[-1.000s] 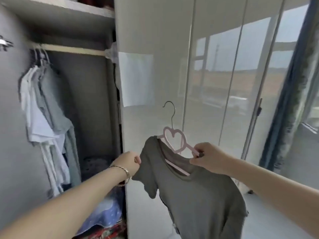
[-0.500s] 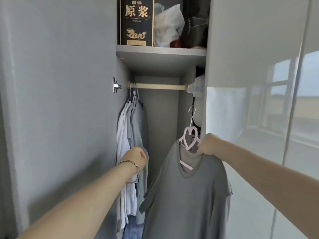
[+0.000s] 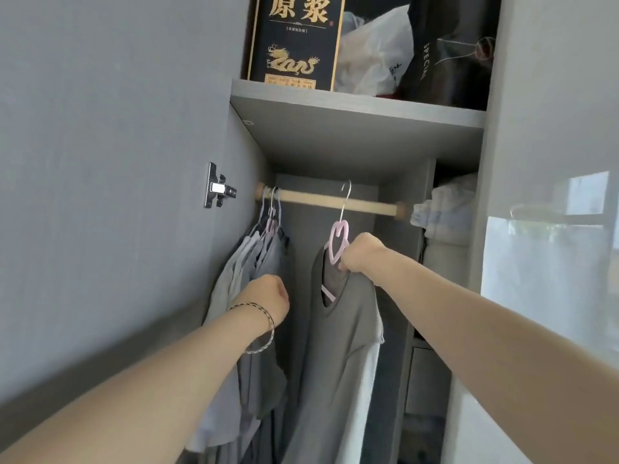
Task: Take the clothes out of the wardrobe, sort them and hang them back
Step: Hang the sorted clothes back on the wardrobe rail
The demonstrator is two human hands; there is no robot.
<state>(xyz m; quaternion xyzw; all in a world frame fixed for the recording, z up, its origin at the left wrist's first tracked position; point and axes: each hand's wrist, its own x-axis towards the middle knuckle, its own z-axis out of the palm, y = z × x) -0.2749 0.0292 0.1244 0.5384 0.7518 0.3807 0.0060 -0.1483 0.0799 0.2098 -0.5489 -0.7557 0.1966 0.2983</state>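
Right hand (image 3: 360,252) is closed in a fist around the shoulder of one pink plastic hanger (image 3: 338,241), gripping it just below the wooden rod (image 3: 311,198). The hanger has a heart-shaped neck and a thin metal hook; the hook's curve rises above the rod and its wire crosses the rod's front, though whether it bears on the rod cannot be told. One soft grey T-shirt (image 3: 338,346) drapes from the hanger, straight down under the rod's middle.

Left hand (image 3: 268,296) has curled fingers, lower and towards the rod's left end, against the hanging clothes (image 3: 254,262); whether it holds fabric cannot be told. A thin braided bracelet (image 3: 264,326) circles that wrist. Those clothes are several pale grey and white garments, their hooks bunched too tightly at the rod's left end to count.

Above the rod, a flat grey shelf (image 3: 351,105) carries one black box (image 3: 294,41) with gold lettering, one crumpled white plastic bag (image 3: 375,55) and one dark bag (image 3: 449,51). Left of the rod sits one shiny metal hinge (image 3: 217,187).
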